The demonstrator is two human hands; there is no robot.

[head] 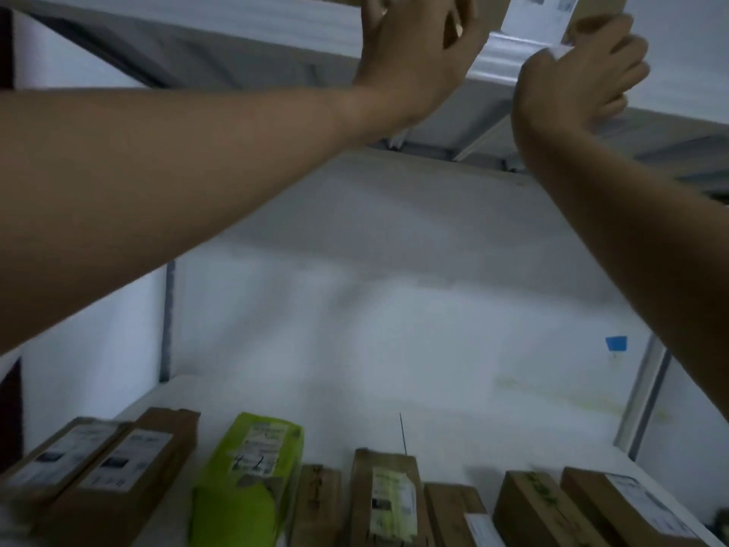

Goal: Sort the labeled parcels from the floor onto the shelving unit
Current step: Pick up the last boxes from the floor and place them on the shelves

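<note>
Left forearm (165, 179) and right forearm (639, 238) fill the near view, both stretched upward and away to the far upper shelf (501, 57) at the top of the scene. A brown parcel (532, 13) with a white label sits on that shelf, above its pale front lip and cut off by the top of the view. The left hand (414, 53) is raised just left of the parcel, fingers apart and relaxed and holding nothing, probably to steady or guide it. The right hand (580, 73) is at the lip under the parcel's right corner, fingers curled. Motion blur hides whether it grips the parcel or only nudges it.

Far below, a lower shelf (394, 388) carries a row of labelled parcels along its near edge: brown cartons (130, 467) at left, a bright green parcel (248, 475), and more cartons to the right. They stand side by side with labels facing up, likely so each can be read. A small blue tab (616, 343) marks the back wall at right.
</note>
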